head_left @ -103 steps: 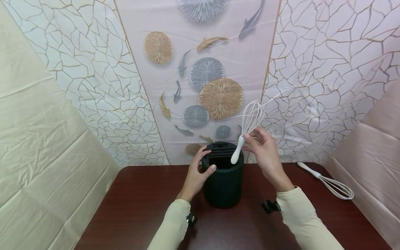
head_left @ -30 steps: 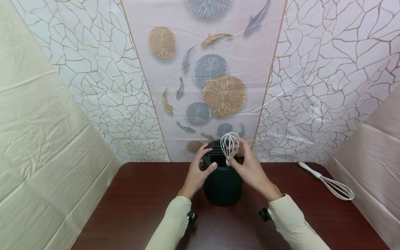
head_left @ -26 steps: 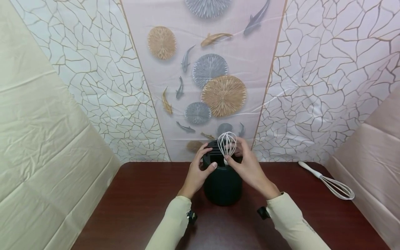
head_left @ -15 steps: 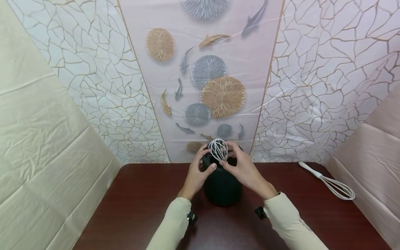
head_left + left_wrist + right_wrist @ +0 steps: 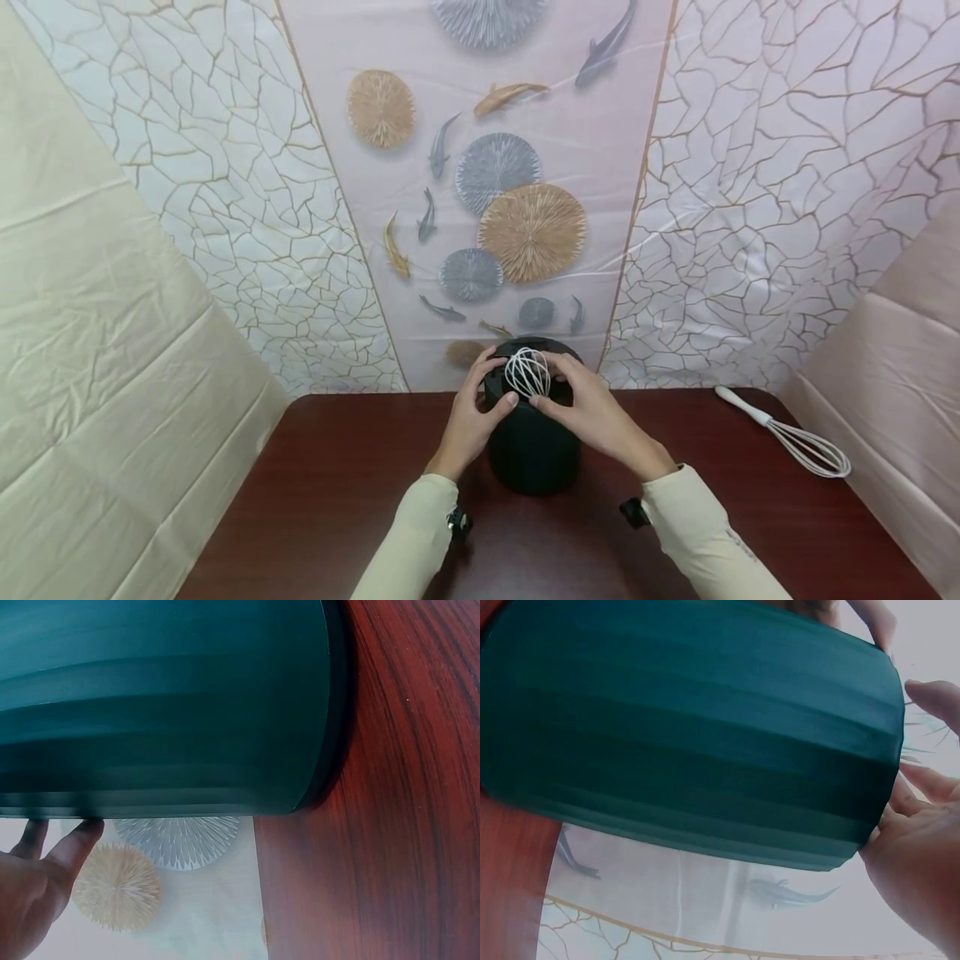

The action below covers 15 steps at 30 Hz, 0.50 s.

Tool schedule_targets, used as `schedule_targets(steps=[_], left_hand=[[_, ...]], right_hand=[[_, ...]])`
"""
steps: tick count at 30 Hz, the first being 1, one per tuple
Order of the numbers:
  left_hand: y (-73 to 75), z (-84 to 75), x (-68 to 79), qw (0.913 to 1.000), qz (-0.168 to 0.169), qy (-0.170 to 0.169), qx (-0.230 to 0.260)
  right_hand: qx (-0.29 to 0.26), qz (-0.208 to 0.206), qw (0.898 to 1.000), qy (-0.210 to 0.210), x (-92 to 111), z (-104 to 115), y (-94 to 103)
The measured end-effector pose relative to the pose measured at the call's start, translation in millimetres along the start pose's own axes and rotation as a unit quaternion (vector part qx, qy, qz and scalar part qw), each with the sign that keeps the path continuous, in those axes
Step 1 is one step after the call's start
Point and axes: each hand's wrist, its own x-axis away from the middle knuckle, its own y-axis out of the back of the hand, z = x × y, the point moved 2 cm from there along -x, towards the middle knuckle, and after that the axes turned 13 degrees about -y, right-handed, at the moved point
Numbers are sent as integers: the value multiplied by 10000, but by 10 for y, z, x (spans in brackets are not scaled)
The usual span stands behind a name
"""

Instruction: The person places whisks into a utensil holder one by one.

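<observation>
A dark green ribbed utensil holder (image 5: 534,454), with a slotted top seen earlier, stands upright on the table. My left hand (image 5: 474,412) grips its left side at the rim, thumb in front and fingers behind; its fingers (image 5: 67,847) show at the holder's edge in the left wrist view. A white whisk (image 5: 527,372) stands wire end up in the holder's opening, its handle hidden inside. My right hand (image 5: 592,408) holds the whisk's wires between thumb and fingers, at the rim. In the right wrist view, the thumb (image 5: 934,701) and fingers sit either side of the thin wires.
A second whisk (image 5: 783,431) with a white handle lies at the table's right edge. The reddish-brown table (image 5: 337,500) meets a patterned cloth backdrop (image 5: 480,208) behind, with plain cloth sides left and right.
My right hand has brought the whisk from above the holder's right side leftward and down, handle first, into the opening. In the last half second the whisk sank slightly. The left hand stayed on the rim.
</observation>
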Motion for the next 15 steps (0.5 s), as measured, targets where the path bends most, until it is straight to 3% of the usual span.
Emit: schedule_targets(steps=[15], left_hand=[[-14,17,11,10000,-34,1,80]], right_hand=[[48,71,9999,135,69,-67,31]])
